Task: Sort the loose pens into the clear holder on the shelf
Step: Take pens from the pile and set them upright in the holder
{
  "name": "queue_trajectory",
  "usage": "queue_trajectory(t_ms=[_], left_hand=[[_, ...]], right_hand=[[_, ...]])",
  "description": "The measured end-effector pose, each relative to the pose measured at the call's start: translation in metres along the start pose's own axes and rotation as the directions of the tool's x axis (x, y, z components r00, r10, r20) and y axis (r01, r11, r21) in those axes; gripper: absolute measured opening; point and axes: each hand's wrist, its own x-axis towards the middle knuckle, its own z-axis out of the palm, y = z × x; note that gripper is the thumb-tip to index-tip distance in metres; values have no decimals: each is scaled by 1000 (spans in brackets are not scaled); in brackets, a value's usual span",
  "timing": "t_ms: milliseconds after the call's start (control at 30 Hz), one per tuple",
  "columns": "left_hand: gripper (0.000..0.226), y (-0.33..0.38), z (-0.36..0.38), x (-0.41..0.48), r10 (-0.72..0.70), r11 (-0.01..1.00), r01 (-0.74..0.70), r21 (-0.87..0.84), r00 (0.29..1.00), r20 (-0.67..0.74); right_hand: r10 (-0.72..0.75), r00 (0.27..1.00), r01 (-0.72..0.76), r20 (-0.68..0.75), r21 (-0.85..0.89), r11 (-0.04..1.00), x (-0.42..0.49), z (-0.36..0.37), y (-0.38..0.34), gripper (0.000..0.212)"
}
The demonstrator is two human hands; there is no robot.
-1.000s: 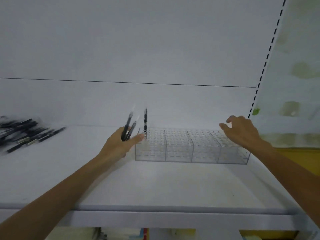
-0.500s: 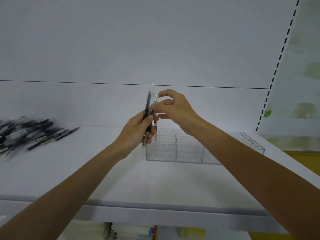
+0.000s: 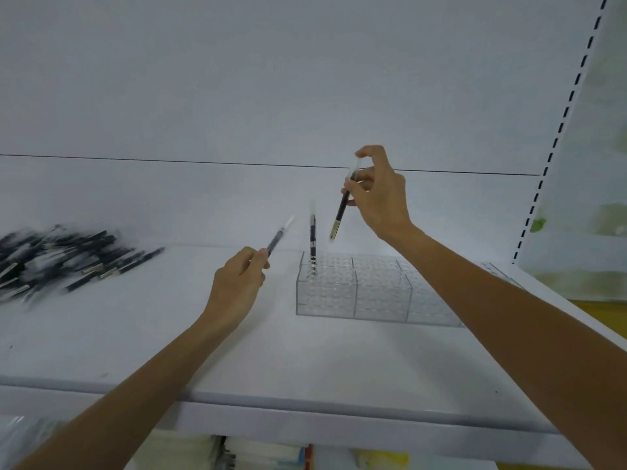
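Observation:
A clear holder (image 3: 369, 293) with many small holes stands on the white shelf (image 3: 142, 334). One black pen (image 3: 312, 239) stands upright in its far left corner. My right hand (image 3: 380, 195) pinches a black pen (image 3: 341, 212) above the holder's left end, tip pointing down. My left hand (image 3: 237, 286), just left of the holder, grips another black pen (image 3: 279, 237) that slants up to the right. A pile of loose black pens (image 3: 64, 259) lies at the shelf's far left.
The shelf's front edge (image 3: 305, 412) runs across below my arms. A slotted upright (image 3: 559, 130) rises at the right. Packaged goods (image 3: 264, 452) sit on the level below.
My hands have separated. The right hand took one pen and lifted it to the right above the holder; the left hand dropped left and holds a single pen.

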Motion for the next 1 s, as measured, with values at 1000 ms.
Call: queue_trajectory(t_ms=[1000], left_hand=[[11, 30, 34, -20, 362, 924, -379, 46, 907, 217]], right_hand=[[162, 983, -185, 89, 444, 877, -15, -17, -22, 47]])
